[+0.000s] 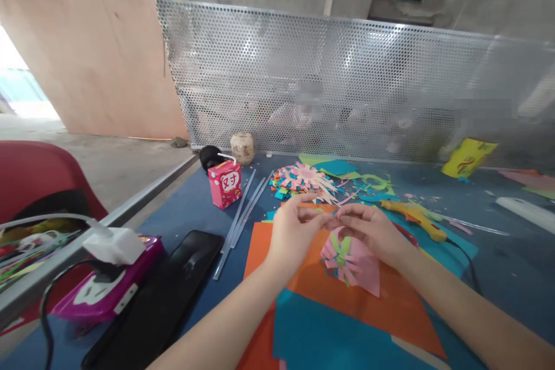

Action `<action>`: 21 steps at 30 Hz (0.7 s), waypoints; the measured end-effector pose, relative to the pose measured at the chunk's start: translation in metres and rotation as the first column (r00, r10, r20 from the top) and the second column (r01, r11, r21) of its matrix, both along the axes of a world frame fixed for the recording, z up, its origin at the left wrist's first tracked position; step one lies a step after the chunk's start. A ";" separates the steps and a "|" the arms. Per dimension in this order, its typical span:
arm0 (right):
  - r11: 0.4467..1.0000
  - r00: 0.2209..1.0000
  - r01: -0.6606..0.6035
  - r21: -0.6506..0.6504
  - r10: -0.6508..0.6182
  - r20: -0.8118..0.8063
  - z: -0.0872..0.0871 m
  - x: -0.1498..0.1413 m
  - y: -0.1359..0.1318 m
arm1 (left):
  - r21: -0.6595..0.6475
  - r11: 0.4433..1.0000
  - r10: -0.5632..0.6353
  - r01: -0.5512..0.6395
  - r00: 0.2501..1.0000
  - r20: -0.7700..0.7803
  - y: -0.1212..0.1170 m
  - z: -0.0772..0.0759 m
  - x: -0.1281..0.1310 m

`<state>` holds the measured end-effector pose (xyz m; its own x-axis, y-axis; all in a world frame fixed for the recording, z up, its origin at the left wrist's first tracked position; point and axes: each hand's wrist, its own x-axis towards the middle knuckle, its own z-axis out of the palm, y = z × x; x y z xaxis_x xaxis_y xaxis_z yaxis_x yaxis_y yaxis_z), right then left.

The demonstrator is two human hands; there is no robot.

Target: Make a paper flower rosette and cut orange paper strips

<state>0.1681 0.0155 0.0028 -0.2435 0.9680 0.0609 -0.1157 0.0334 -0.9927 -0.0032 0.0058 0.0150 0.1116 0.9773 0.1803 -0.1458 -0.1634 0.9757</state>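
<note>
My left hand (299, 225) and my right hand (368, 228) meet above the paper sheets, fingertips pinched close together. Something small and pinkish seems to be between them, but the fingers hide most of it. Just below my right hand lies a pink paper piece (368, 272) with a fringed pink, green and blue paper flower (342, 260) on it. Under both spreads an orange paper sheet (390, 306), partly covering a blue sheet (321, 329). Past my fingers sits a heap of fringed paper flowers (303, 179).
A yellow glue gun (416, 219) with a black cord lies right of my hands. Clear glue sticks (245, 214), a pink drink carton (224, 184), a black phone (160, 295) and a purple power strip (108, 289) are at left. A perforated metal screen (277, 69) closes the far edge.
</note>
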 end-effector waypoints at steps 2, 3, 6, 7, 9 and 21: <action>0.998 0.998 0.029 0.053 -0.032 0.053 -0.004 0.005 0.002 | -0.055 0.998 0.041 -0.035 0.994 0.102 0.005 0.000 0.000; 0.997 0.995 0.037 0.071 -0.043 0.086 -0.005 0.008 0.002 | -0.073 0.996 0.058 -0.048 0.988 0.143 0.006 0.000 -0.001; 0.995 0.983 0.040 0.096 -0.056 0.177 -0.007 0.014 -0.001 | -0.075 0.996 0.050 -0.038 0.986 0.161 0.008 -0.001 0.000; 0.994 0.978 0.038 0.102 -0.057 0.200 -0.007 0.014 -0.003 | -0.060 0.998 0.037 -0.030 0.991 0.126 0.007 -0.002 0.000; 0.993 0.970 0.033 0.110 -0.058 0.237 -0.006 0.013 -0.006 | -0.024 1.000 0.009 -0.008 0.999 0.039 0.006 -0.003 0.001; 0.985 0.939 0.015 0.171 -0.073 0.336 0.000 0.005 -0.016 | 0.003 0.997 -0.078 0.081 0.966 -0.248 0.002 -0.004 0.002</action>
